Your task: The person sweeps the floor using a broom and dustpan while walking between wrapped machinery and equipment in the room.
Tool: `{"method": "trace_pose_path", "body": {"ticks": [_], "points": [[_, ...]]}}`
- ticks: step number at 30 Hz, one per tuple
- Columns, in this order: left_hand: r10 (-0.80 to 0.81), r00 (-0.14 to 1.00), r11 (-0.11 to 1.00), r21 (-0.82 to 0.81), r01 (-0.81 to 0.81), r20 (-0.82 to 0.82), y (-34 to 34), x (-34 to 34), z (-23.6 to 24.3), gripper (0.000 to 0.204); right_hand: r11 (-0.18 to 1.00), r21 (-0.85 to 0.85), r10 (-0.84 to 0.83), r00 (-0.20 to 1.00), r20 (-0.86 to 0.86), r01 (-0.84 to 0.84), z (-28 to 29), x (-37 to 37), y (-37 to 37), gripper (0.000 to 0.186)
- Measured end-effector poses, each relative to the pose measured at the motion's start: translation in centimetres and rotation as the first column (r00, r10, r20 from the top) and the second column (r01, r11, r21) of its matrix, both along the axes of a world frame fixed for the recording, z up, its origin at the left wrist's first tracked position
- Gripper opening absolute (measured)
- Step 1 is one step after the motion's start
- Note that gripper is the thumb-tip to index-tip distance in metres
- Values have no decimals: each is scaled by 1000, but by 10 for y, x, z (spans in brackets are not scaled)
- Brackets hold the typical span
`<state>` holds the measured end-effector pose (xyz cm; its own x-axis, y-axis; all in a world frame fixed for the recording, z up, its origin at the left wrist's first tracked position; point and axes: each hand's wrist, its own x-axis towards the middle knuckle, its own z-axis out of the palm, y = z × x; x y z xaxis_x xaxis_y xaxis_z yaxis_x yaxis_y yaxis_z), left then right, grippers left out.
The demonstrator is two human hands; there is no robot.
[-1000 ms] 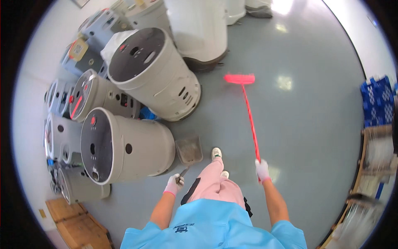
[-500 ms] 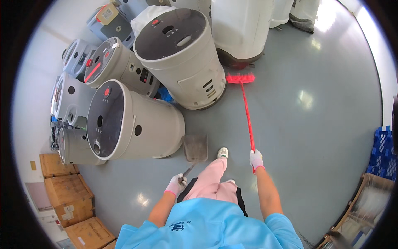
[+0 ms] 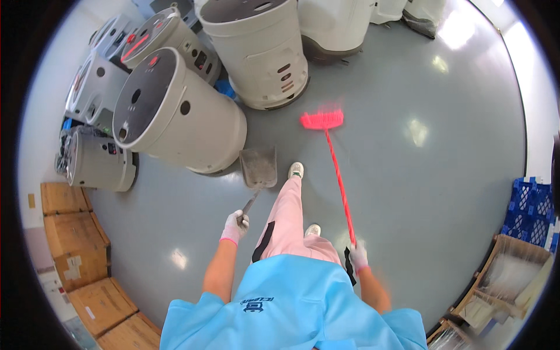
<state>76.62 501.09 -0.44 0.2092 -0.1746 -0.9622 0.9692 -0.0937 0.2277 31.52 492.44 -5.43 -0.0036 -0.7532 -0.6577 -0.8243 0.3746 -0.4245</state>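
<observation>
My left hand point(image 3: 235, 226), in a white glove with a pink cuff, is closed round the handle of a grey dustpan point(image 3: 258, 168). The dustpan's scoop points forward, beside the base of the nearest grey cylindrical machine point(image 3: 195, 125). My right hand point(image 3: 359, 255), gloved the same way, grips the end of a red broom's point(image 3: 339, 181) stick beside my right thigh. The broom's bristled head point(image 3: 322, 119) is ahead and to the right of the dustpan, over the grey floor point(image 3: 402, 192). Motion blurs its bristles.
Several more grey machines stand at the left and ahead, including a tall one point(image 3: 256, 58) and a white-bodied one point(image 3: 335, 26). Wooden boxes point(image 3: 76, 251) line the left wall. Blue plastic crates point(image 3: 528, 210) and an open cardboard box point(image 3: 513, 268) are at the right.
My right hand has drawn back toward my body, pulling the broom head nearer and slightly left, away from the machines. The dustpan has moved forward with my left hand as I step.
</observation>
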Motion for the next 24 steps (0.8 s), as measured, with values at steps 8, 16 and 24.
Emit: {"method": "trace_pose_path", "body": {"ticks": [8,16,24], "points": [[95,995,993,66,-95,2,108,-49,-1,8,979,94,-188,978,93,179,114,-101,187,28],[261,965,957,131,-259,4,202,-54,5,10,996,68,-65,985,161,54,108,-53,109,26],[450,891,887,144,-439,-61,281,-54,23,10,985,-140,125,969,215,-96,-23,129,-29,26]]}}
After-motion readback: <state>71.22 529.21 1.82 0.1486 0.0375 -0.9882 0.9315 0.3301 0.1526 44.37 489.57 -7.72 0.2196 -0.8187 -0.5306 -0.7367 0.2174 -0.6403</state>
